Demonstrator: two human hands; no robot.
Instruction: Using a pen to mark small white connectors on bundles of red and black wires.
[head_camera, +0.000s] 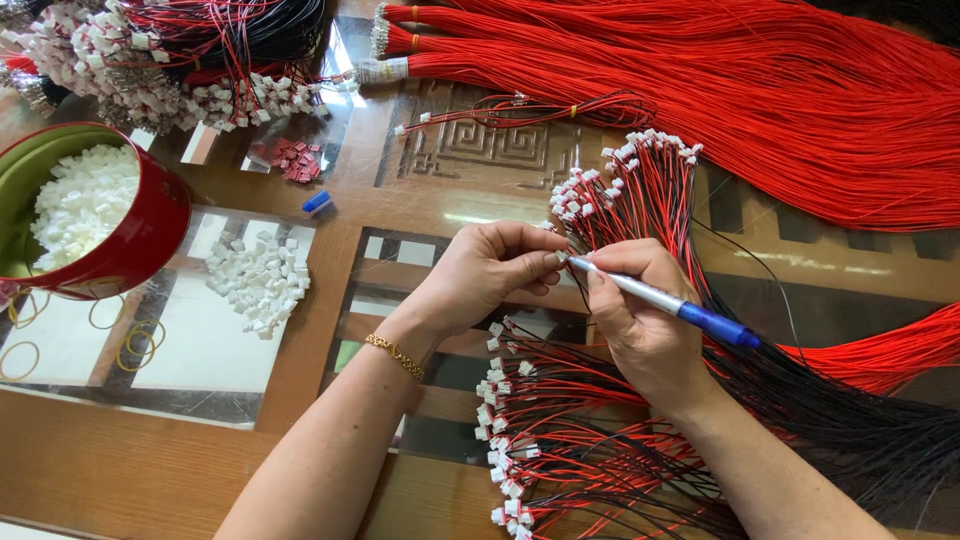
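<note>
My left hand (488, 270) pinches a small white connector (560, 257) on the end of a thin wire, a gold bracelet on its wrist. My right hand (640, 320) grips a silver and blue pen-like tool (668, 301), its tip touching that connector. Under both hands lies a fan of red and black wires with white connectors (505, 440). Another bunch of red wires with white connectors (630, 180) spreads just beyond my fingers.
A red tin (130, 245) of white connector housings stands at the left, a loose pile of housings (258, 280) beside it. Long red wire bundles (760, 90) fill the far right. More finished wires (160, 60) lie far left. Yellow rubber bands (135, 345), small red parts (296, 160), a blue cap (317, 202).
</note>
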